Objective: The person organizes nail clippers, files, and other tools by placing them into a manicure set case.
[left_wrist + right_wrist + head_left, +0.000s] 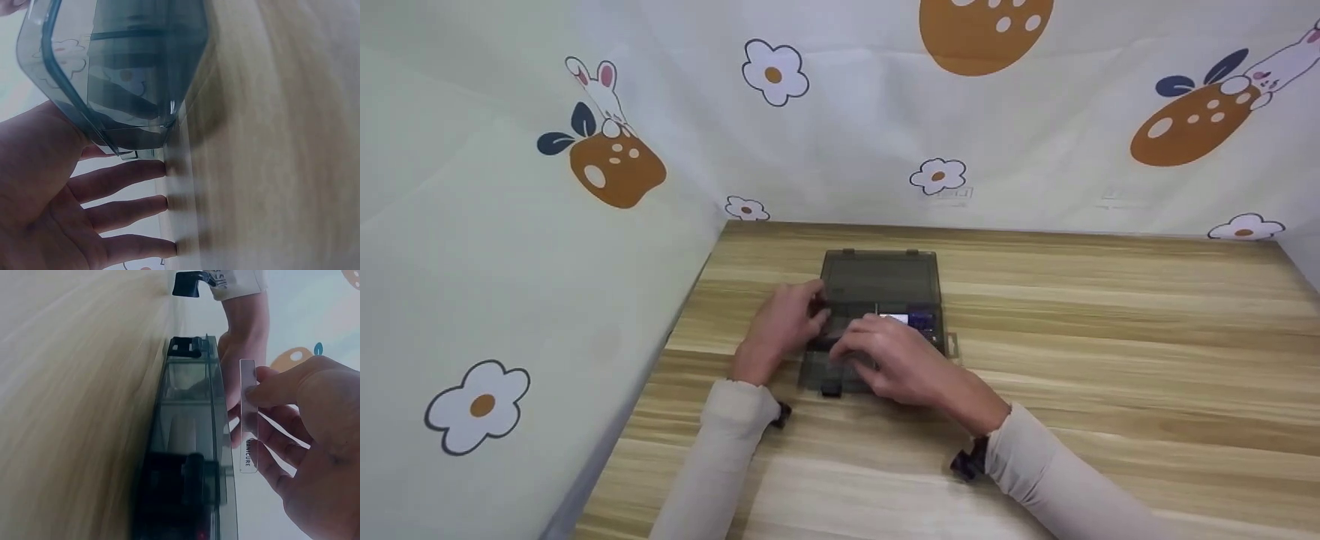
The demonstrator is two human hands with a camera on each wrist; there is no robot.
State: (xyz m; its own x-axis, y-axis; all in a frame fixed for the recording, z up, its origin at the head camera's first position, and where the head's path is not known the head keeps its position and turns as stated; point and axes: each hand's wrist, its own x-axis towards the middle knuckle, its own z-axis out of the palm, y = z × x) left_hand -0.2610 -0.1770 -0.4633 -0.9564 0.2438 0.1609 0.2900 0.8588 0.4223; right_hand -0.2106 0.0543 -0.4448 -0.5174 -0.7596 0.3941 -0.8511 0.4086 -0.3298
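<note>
A smoky see-through plastic case lies on the table with its lid folded back, its compartments facing up. My left hand is at the case's left side; in the left wrist view its fingers are stretched out beside the case wall, tips at the tabletop. My right hand is over the front of the case. Between thumb and fingers it pinches a slim clear nail file printed MANICURE, held just above the case edge. A dark purple item with a white part sits in the right compartment.
The case stands on a wood-grain table. A pale cloth printed with flowers and rabbits hangs behind the table and along its left side. A dark latch sticks out at the case's front, and a hanging tab at its right.
</note>
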